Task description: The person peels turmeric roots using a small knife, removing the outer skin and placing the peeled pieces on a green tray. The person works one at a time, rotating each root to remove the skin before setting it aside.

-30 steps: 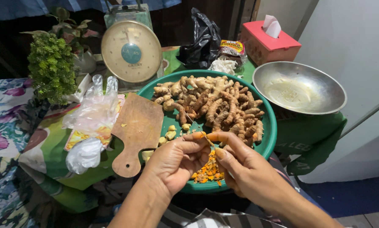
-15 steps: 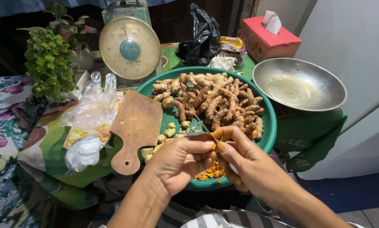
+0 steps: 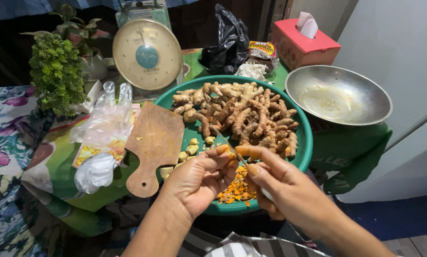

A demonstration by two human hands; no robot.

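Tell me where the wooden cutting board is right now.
In the head view the cutting board lies left of centre, leaning on the green basin's left rim, beside the plastic gloves and below the scale.

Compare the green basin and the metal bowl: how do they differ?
The green basin is plastic-looking and holds a heap of turmeric roots and orange peelings; the metal bowl is shiny grey and holds nothing solid. The basin sits under both hands; the bowl stands to the right, untouched. Both are round and upright.
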